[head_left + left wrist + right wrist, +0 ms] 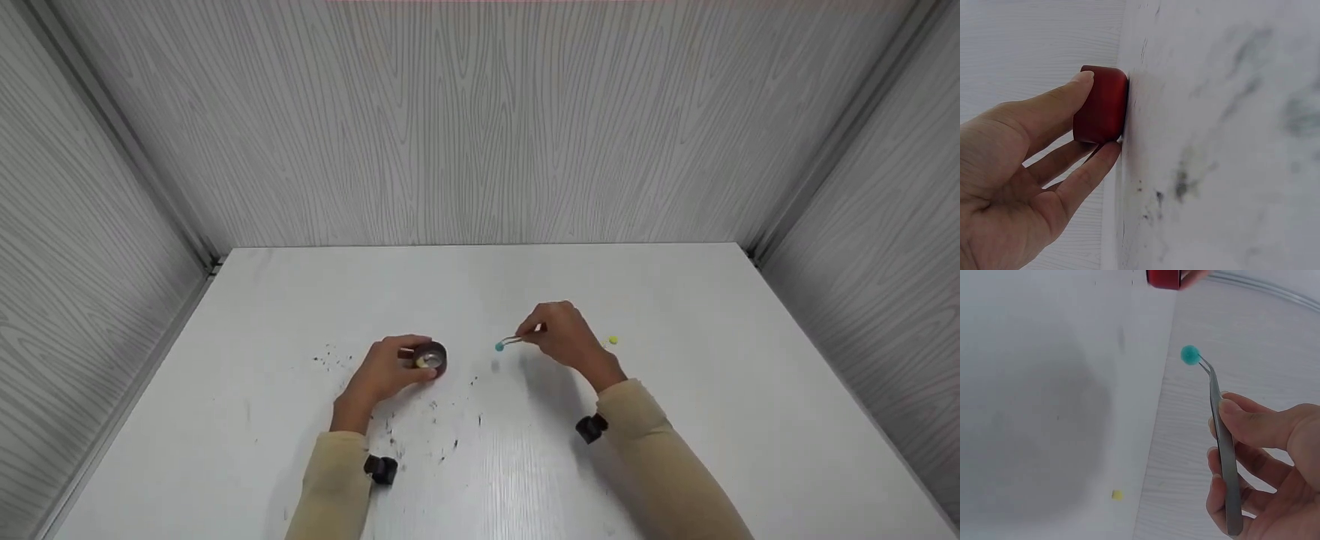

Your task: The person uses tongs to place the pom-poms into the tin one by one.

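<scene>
A small dark red cup [1103,104] stands on the table, its round opening facing up in the head view. My left hand [386,370] grips it between thumb and fingers from the left side. Something pale yellow lies inside the cup, too small to make out. My right hand [564,337] pinches metal tweezers [1224,450] with bent tips. At those tips hangs a small teal ball [1190,355], held above the table to the right of the cup. A small yellow piece [613,340] lies on the table beyond the right wrist.
Dark smudges and specks mark the white table [675,465] around the left hand and in front of the cup. Grey wood-grain panels [480,127] rise at the back and on both sides. Each wrist carries a small black camera.
</scene>
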Action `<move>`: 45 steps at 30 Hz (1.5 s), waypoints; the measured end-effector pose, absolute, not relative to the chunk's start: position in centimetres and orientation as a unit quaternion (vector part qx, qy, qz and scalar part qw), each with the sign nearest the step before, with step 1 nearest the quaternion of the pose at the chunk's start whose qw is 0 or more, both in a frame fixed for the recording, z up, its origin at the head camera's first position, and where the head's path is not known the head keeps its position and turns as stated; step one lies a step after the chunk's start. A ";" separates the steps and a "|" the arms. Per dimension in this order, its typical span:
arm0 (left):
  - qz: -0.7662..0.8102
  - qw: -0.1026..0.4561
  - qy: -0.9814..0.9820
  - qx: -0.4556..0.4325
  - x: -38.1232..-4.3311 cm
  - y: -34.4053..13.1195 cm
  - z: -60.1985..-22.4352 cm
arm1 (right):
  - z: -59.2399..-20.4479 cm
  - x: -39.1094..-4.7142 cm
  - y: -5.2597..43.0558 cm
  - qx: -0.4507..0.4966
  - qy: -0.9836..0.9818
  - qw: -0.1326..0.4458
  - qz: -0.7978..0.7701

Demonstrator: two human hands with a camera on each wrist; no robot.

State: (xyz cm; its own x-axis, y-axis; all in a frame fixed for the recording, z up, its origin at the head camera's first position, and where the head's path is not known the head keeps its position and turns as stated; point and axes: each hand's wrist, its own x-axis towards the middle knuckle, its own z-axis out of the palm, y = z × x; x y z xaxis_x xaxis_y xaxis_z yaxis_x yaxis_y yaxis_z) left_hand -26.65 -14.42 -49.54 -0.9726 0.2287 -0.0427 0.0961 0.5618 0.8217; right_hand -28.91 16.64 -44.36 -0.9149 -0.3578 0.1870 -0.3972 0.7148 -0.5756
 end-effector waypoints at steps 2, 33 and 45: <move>0.458 0.072 0.881 0.091 -26.7 -14.4 -49.5 | -44.4 -29.0 15.4 0.210 -0.924 0.037 0.318; 0.455 0.074 0.884 0.080 -26.8 -14.4 -49.7 | -47.1 -29.1 9.4 0.272 -0.906 0.084 0.315; 0.456 0.079 0.883 0.081 -26.8 -14.3 -49.6 | -46.0 -28.5 12.9 0.248 -0.895 0.081 0.362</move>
State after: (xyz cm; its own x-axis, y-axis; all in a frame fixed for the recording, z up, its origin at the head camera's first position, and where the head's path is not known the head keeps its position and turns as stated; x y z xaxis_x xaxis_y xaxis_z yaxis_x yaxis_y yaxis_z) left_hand -26.85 -14.31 -49.58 -0.9743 0.2157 -0.0646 0.0720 0.5700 0.8185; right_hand -28.54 12.85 -45.99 -0.8635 -0.3852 0.3255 -0.5032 0.6146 -0.6075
